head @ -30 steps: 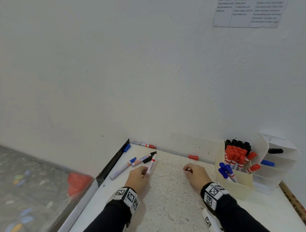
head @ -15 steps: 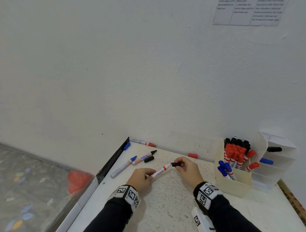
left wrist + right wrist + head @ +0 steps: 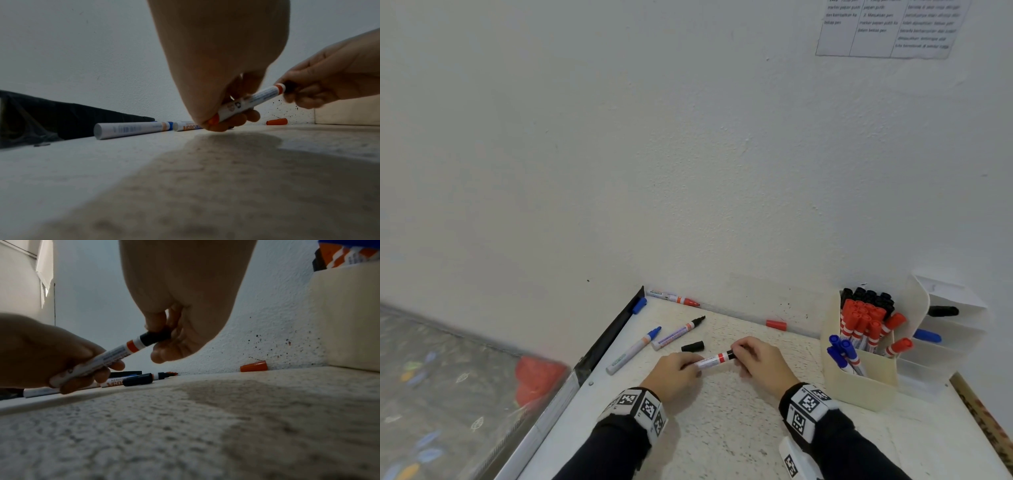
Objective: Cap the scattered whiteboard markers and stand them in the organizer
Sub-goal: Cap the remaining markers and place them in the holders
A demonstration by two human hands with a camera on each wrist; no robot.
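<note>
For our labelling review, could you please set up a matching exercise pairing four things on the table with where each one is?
1. loose red cap
2. loose black cap
3. red-banded marker
4. blue-tipped marker

A. held between left hand and right hand
B. by the wall's foot
C. nearest the table's left edge
D. just beyond the hands

Pairs: 1-B, 2-D, 3-A, 4-C
</note>
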